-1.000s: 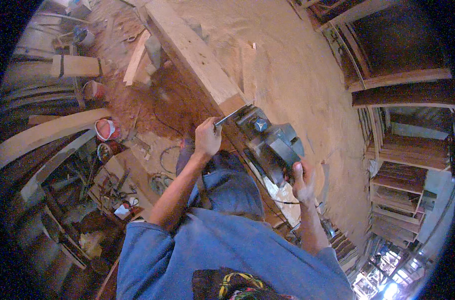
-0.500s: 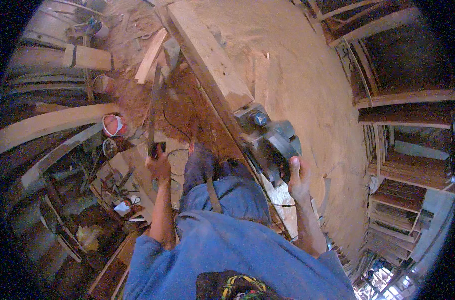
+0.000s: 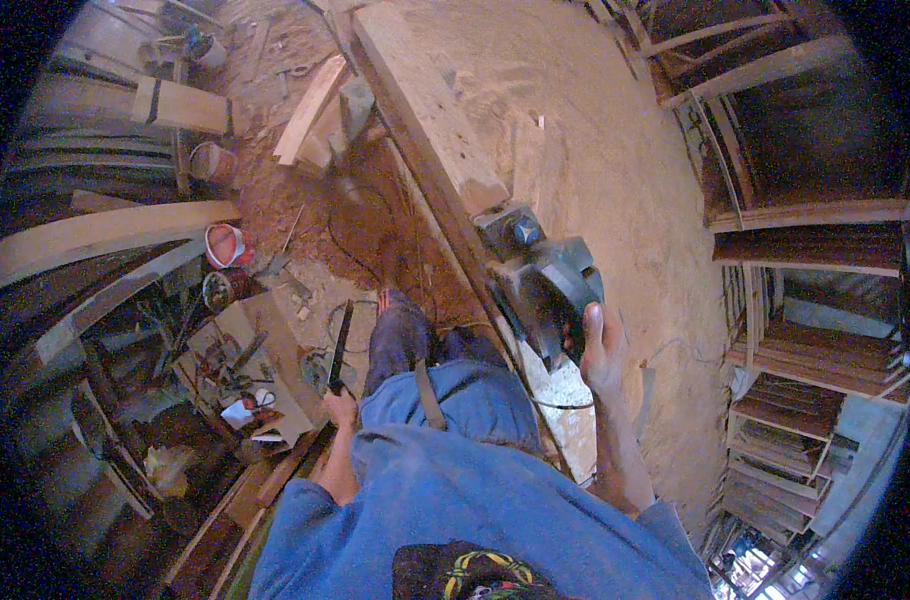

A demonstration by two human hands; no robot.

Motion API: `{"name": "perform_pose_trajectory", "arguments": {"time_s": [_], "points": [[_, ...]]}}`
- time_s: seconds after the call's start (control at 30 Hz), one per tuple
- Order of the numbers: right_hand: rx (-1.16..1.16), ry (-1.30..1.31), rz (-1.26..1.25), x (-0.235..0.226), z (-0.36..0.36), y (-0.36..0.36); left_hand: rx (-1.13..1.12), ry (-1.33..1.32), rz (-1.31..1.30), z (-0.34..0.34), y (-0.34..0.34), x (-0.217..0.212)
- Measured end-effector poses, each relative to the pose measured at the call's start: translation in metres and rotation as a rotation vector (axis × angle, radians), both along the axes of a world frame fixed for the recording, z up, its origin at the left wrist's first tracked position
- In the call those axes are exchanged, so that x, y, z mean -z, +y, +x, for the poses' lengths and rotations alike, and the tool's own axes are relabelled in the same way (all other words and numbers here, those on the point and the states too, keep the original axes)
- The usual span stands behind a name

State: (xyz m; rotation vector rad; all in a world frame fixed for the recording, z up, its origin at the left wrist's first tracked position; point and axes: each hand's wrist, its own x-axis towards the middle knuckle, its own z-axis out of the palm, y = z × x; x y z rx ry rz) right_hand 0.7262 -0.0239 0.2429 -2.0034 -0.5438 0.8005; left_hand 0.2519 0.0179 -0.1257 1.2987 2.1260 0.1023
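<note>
- Half a second ago the left hand (image 3: 341, 406) reached forward over the floor with the dark bar-shaped tool (image 3: 344, 338) pointing far up the view; now that hand has drawn back beside the person's left hip, and the tool looks shorter in view.
- A second ago the same hand was over the timber (image 3: 430, 110), the slim metal part of its tool close by the front of the power tool (image 3: 547, 275); now the two tools are well apart.
- The right hand (image 3: 605, 352) has stayed at the rear of the power tool, which has remained at the near end of the timber's pale top face.
- Left fingers: curled around the lower end of the dark tool, which slants upward from the fist.
- Right fingers: wrapped about the power tool's rear, thumb uppermost; most of them are hidden, so their exact hold cannot be told.
- Counted: two hands, one power tool with one blue round knob (image 3: 526, 231), one dark tool, one thick timber.
- To the left stand three buckets: a red-and-white one (image 3: 226, 246), a faded pinkish one (image 3: 214, 163) and a pale one (image 3: 209, 50) farther off.
- One broad curved board (image 3: 115, 238) lies left of the red-and-white bucket.
</note>
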Motion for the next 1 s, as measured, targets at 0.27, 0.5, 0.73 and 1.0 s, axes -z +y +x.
{"name": "perform_pose_trajectory", "arguments": {"time_s": [0.27, 0.5, 0.73, 1.0], "points": [[-0.029, -0.108, -0.037, -0.010, 0.010, 0.066, 0.007, 0.084, -0.173, -0.037, -0.009, 0.032], [-0.082, -0.160, -0.007, 0.017, 0.040, 0.139, 0.103, 0.056, -0.307, 0.027, 0.062, -0.011], [-0.148, -0.220, 0.036, 0.032, 0.063, 0.228, 0.234, -0.144, -0.279, 0.009, 0.055, 0.032], [-0.199, -0.445, -0.001, 0.046, 0.086, 0.333, 0.248, 0.076, -0.541, 0.022, 0.044, 0.014]]}}
